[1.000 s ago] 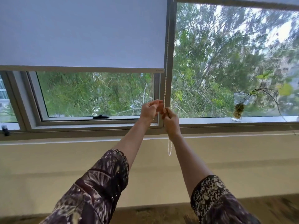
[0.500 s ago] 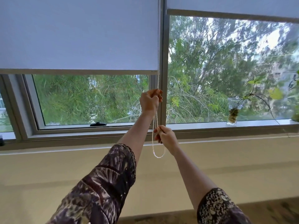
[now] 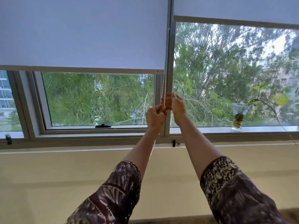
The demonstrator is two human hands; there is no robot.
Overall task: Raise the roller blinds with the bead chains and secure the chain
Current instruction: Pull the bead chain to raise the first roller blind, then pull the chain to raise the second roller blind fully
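A pale roller blind point(image 3: 84, 33) covers the upper part of the left window, its bottom bar at about a third of the frame's height. A second blind point(image 3: 234, 7) on the right window is rolled much higher. A white bead chain point(image 3: 164, 88) hangs down the mullion between them. My left hand point(image 3: 154, 116) is closed on the chain, whose tail runs down along my forearm. My right hand point(image 3: 177, 105), slightly higher and beside it, has its fingers pinched on the chain too.
A glass vase with a trailing plant point(image 3: 237, 118) stands on the right sill. A black window handle point(image 3: 103, 126) sits on the left frame, and small black clips point(image 3: 174, 143) are fixed below the mullion. A beige wall point(image 3: 64, 172) runs under the windows.
My right hand has risen from below the sill to just above my left hand, which has dropped a little. The left blind's bottom bar stays at roughly the same height against the window.
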